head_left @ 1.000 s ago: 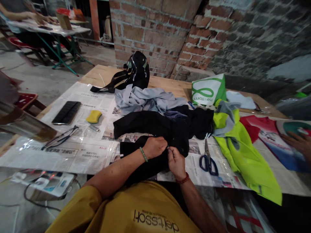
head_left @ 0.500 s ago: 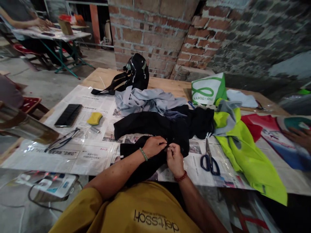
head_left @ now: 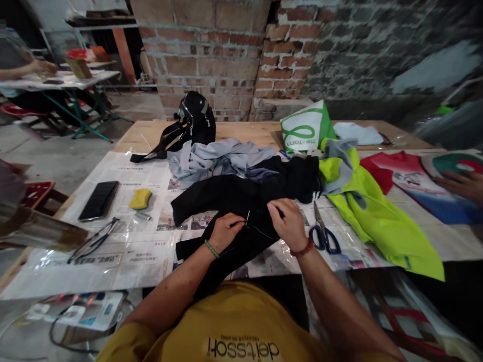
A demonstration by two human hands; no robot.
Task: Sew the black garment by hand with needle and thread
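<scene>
My left hand [head_left: 228,232], with a green bead bracelet, pinches a thin, bright needle [head_left: 247,217] that points up over a black garment [head_left: 234,196]. A fine pale thread [head_left: 264,234] curves from near the needle toward my right hand [head_left: 290,223]. That hand, wearing a red bracelet, is raised over the garment's right part with its fingers curled inward; what they hold, if anything, is hidden. Dark-handled scissors [head_left: 322,236] lie on the newspaper just right of my right hand.
On the newspaper-covered table [head_left: 124,251] lie a phone [head_left: 98,200], a yellow sponge [head_left: 140,199], glasses [head_left: 94,241] and a yellow-green garment [head_left: 381,216]. Grey cloth [head_left: 219,161], a black bag [head_left: 198,118] and a green-white bag [head_left: 302,130] lie behind. Another person's hand [head_left: 462,183] rests at right.
My hands, close together at the black garment before, have come apart: the right moved right and up, the left slightly left. The needle and a stretch of thread now show between them.
</scene>
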